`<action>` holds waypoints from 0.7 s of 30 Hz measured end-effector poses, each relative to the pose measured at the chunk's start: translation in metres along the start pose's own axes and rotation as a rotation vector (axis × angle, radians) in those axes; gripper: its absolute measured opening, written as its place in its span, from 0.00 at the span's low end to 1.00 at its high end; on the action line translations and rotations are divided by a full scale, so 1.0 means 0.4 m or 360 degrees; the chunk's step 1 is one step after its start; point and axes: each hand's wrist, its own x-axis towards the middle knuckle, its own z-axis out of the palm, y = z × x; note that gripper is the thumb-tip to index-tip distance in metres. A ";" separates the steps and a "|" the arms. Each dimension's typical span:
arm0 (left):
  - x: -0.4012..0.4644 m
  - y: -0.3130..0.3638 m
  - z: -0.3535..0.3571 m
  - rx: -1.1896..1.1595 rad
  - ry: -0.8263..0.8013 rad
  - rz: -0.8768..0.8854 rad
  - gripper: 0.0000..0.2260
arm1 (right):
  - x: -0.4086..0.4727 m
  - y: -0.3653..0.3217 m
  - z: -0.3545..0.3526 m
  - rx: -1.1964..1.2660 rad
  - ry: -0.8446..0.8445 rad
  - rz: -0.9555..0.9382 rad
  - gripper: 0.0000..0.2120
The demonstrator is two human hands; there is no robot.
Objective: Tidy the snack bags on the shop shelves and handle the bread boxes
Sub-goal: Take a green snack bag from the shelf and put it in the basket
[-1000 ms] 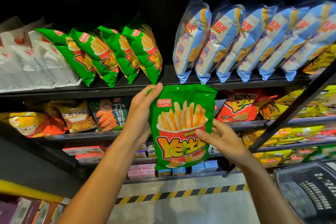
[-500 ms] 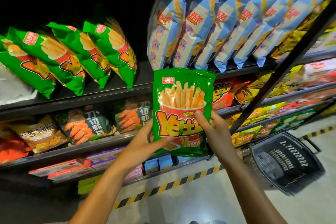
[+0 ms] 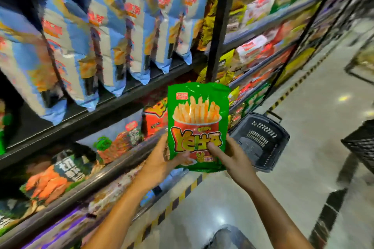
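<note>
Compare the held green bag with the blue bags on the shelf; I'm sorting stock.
The green bag is gripped upright by the left hand and right hand; the blue bags lean in a row on the shelf. Green shows fries; blue is striped pale. Both are sealed snack bags.

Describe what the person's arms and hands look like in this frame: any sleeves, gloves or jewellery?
Both forearms are bare up to the frame edge, with no sleeves visible. The left hand and right hand wear no gloves, and no rings, watch or bracelets show on the fingers or wrists.
</note>
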 end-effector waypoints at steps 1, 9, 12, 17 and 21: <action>0.042 -0.002 0.043 0.0054 0.0013 0.0030 0.31 | 0.012 0.010 -0.054 0.0007 0.0052 -0.0001 0.18; 0.357 -0.015 0.475 0.0510 -0.0288 0.0277 0.39 | 0.072 0.103 -0.491 0.0041 0.0537 -0.0050 0.28; 0.439 -0.041 0.587 0.0557 -0.0350 0.0290 0.39 | 0.080 0.134 -0.611 0.0023 0.0628 0.0008 0.31; 0.562 -0.104 0.696 0.0568 -0.0489 0.0225 0.40 | 0.112 0.197 -0.739 -0.0044 0.0675 0.0089 0.42; 0.689 -0.165 0.757 0.0528 -0.0619 0.0070 0.41 | 0.170 0.262 -0.813 -0.0094 0.0712 0.0191 0.44</action>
